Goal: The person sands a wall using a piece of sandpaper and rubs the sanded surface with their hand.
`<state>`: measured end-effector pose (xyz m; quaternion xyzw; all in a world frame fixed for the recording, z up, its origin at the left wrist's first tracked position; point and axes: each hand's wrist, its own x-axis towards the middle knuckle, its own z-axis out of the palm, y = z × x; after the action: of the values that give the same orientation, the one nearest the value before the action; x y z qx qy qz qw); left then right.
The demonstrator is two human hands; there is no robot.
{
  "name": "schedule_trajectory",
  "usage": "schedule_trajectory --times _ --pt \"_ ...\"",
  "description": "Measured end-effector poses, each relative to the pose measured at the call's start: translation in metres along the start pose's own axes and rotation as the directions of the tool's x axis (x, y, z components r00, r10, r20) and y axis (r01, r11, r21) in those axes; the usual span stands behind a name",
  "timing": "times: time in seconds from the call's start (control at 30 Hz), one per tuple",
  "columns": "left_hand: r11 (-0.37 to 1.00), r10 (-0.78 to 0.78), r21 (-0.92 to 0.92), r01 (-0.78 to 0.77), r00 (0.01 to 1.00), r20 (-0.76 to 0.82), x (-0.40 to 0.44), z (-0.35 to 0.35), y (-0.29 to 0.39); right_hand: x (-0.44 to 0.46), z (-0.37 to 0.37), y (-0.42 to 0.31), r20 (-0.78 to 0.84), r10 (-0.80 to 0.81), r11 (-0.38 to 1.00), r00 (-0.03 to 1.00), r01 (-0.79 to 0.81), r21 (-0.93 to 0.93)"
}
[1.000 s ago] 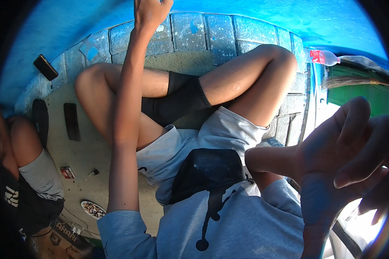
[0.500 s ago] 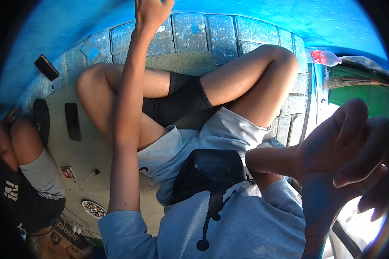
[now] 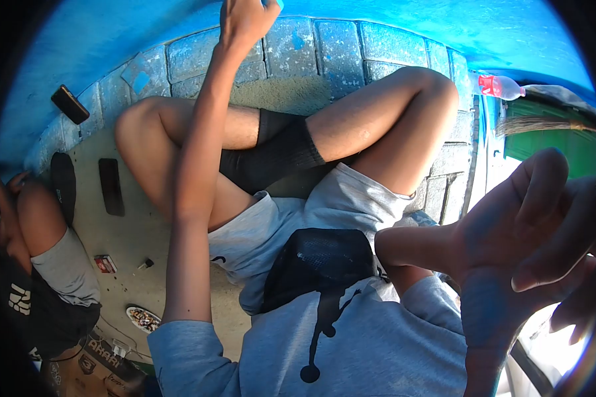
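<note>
My left arm reaches up across my bent left leg. At its end my left hand (image 3: 246,21) is closed in front of the blue wall (image 3: 377,14), partly cut off by the top edge. A small light-blue patch shows by its fingers; I cannot tell what it is. Very large and close to the camera at the right, my right hand (image 3: 523,221) has curled fingers near the dark rim of the view. Whatever they hold, if anything, is hidden. Between my arms lie my grey shorts (image 3: 351,195) and a black mesh-like item (image 3: 319,268) at my waist.
On the left are a phone (image 3: 71,104), a dark flat slab (image 3: 111,186), a small red-and-white box (image 3: 104,264) and a dish of cigarette butts (image 3: 142,318). Another person's leg (image 3: 43,212) is beside them. A bottle (image 3: 502,87) and broom (image 3: 543,126) appear upper right.
My left hand has moved slightly right and up, and more of it is cut off at the top. My right hand stays almost in place.
</note>
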<state>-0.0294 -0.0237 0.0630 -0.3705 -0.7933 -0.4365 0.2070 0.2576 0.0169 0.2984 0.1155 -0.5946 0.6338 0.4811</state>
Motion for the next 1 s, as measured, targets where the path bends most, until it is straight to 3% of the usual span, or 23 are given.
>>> schedule_trajectory --times 0.23,0.43,0.5,0.6,0.73,0.83,0.93,1.0 --pt "0.999 0.039 0.028 -0.035 0.988 -0.152 0.010 -0.004 0.009 -0.001 -0.002 0.003 -0.023 0.012 0.998 1.000 -0.011 0.056" --pt "0.998 -0.048 -0.037 0.048 0.999 0.002 0.002 -0.004 0.008 0.004 -0.009 0.000 0.069 0.054 0.995 0.996 -0.060 0.082" --pt "0.993 -0.112 -0.022 0.113 0.993 0.038 0.008 -0.008 0.011 0.002 -0.012 0.000 0.027 0.041 0.998 0.999 -0.042 0.056" --pt "0.999 -0.030 -0.023 0.029 0.999 -0.036 0.015 -0.013 0.014 -0.001 -0.011 0.001 -0.013 0.026 1.000 1.000 -0.026 0.000" --pt "0.999 -0.034 -0.008 0.034 0.999 -0.035 0.013 -0.013 0.014 -0.001 -0.008 0.003 -0.081 -0.021 0.999 0.997 0.017 -0.041" --pt "1.000 -0.010 0.003 0.010 0.999 -0.044 0.001 0.002 0.006 -0.001 -0.001 0.004 -0.022 -0.001 0.993 1.000 -0.001 -0.121" --pt "0.998 0.038 -0.056 -0.038 0.999 0.006 -0.014 0.018 -0.003 -0.001 -0.006 0.006 -0.022 -0.035 0.993 0.999 0.037 0.116" --pt "0.999 -0.018 -0.034 0.021 0.994 0.103 -0.012 0.017 0.000 0.003 -0.020 0.006 0.163 0.050 0.992 0.985 -0.067 0.103"
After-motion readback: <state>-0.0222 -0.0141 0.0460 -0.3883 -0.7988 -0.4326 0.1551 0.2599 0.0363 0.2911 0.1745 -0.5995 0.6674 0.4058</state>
